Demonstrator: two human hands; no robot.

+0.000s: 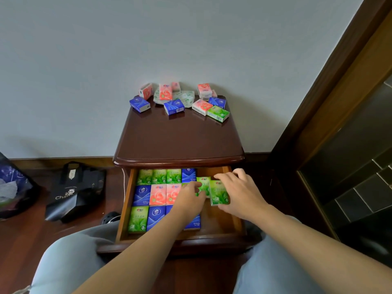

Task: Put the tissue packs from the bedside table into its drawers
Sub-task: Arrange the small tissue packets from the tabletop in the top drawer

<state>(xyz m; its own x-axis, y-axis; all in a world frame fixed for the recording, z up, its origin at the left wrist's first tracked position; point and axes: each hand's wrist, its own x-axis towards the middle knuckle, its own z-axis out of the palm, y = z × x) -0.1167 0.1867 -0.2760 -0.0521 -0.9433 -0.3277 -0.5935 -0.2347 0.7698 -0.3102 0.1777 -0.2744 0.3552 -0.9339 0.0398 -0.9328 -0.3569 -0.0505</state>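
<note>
The dark wooden bedside table has its top drawer pulled out, with several green, blue and pink tissue packs laid flat in rows on its left side. Inside the drawer my left hand pinches a small green pack and my right hand grips a larger green pack beside it. Several more packs lie loose at the back of the tabletop: a blue one, a pink one, a green one.
A black tote bag and a dark plastic bag sit on the wooden floor to the left. A dark cabinet with a wooden frame stands close on the right. My knees flank the drawer front.
</note>
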